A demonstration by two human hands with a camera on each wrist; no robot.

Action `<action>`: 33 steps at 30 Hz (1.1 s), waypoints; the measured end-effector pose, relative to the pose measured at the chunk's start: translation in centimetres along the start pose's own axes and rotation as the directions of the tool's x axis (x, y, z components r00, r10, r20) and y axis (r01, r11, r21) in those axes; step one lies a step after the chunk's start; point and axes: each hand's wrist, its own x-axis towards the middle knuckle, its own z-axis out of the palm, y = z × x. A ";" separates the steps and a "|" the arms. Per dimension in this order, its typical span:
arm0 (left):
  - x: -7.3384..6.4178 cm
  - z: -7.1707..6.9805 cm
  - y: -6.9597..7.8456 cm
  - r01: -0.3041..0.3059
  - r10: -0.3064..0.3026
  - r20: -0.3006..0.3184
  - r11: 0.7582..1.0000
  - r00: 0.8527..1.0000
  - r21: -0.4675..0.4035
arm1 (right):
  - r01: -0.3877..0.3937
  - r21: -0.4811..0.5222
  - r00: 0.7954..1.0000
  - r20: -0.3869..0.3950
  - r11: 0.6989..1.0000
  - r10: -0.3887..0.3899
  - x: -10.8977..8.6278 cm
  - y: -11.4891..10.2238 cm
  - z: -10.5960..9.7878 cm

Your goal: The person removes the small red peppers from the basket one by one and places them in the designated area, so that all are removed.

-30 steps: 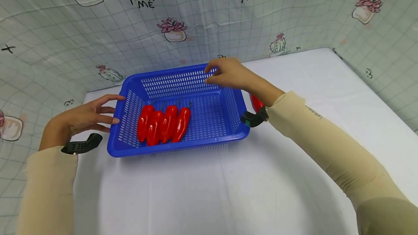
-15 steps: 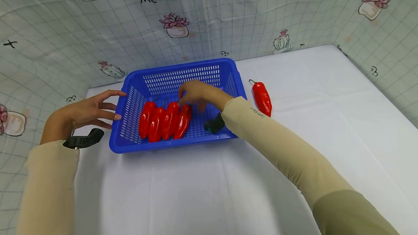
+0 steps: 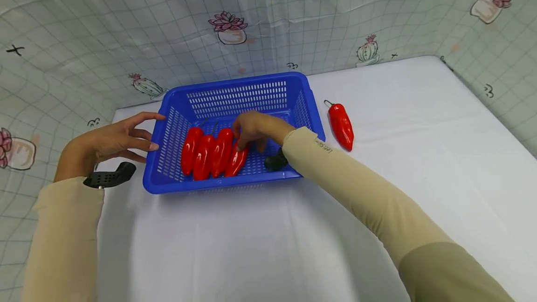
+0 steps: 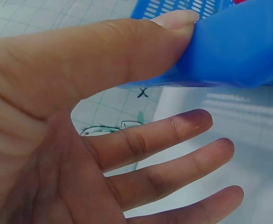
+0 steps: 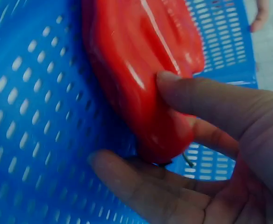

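Observation:
Several glossy red chili peppers [image 3: 203, 157] lie side by side in the left part of a blue perforated plastic basket [image 3: 235, 181]. My right hand [image 3: 256, 126] is inside the basket at the stem end of the rightmost red chili pepper [image 3: 237, 162]. In the right wrist view, the thumb presses on that pepper's side while the fingers curl beneath its stem end. At the basket's left rim, my left hand [image 3: 111, 143] touches the edge with thumb and index finger. Its other fingers [image 4: 157, 184] stretch out straight, apart from the basket, in the left wrist view.
One more red chili pepper [image 3: 341, 126] lies on the white tabletop [image 3: 235, 246] to the right of the basket. A grid-patterned cloth [image 3: 272, 27] with drawn plants hangs behind the table and along its sides.
My right hand has come from above the basket's right rear rim down and left to the rightmost pepper, and now grips it. My left hand stays at the rim.

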 end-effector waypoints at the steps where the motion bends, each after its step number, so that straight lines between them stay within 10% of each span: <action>1: 0.0 0.0 0.0 0.000 0.000 -0.002 1.000 1.000 0.002 | 0.008 -0.007 1.000 -0.015 1.000 -0.008 0.0 0.1 0.0; 12: 0.0 0.1 -0.2 -0.008 0.008 -0.003 1.000 1.000 -0.017 | 0.152 0.172 0.972 -0.204 0.973 -0.116 0.1 0.4 -0.5; 21: -0.1 -0.1 -0.5 -0.019 0.019 -0.002 0.999 1.000 -0.034 | 0.182 0.043 0.958 -0.231 0.982 -0.168 0.8 0.6 0.0; 33: -0.2 -0.1 -0.2 -0.001 0.001 0.000 1.000 1.000 -0.020 | 0.193 -0.094 0.877 -0.429 0.977 -0.215 1.3 0.5 0.1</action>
